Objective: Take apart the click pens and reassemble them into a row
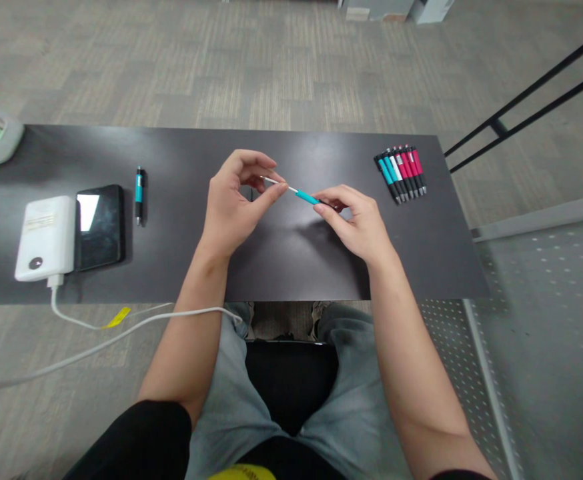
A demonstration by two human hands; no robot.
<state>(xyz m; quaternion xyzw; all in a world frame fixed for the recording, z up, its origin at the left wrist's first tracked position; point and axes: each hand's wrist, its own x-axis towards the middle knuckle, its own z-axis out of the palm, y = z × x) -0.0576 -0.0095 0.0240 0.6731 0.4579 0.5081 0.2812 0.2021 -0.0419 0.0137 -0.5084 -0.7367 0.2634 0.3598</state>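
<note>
Above the middle of the table, my left hand [236,203] pinches a thin white pen refill [292,189] between thumb and fingertips. The refill's lower end runs into a teal pen barrel [306,197], and its other end sticks out past my left thumb. My right hand [354,217] is closed on the barrel's dark grip end, which the fingers partly cover. Barrel and refill lie in one slanted line. A small dark piece [252,194] shows behind my left thumb; I cannot tell what it is.
On the dark table [281,267], several teal, white and red pens [401,175] lie in a row at right. Left are one teal pen [139,195], a black phone [100,227] and a white power bank [45,238]. Its white cable [136,333] crosses my left forearm.
</note>
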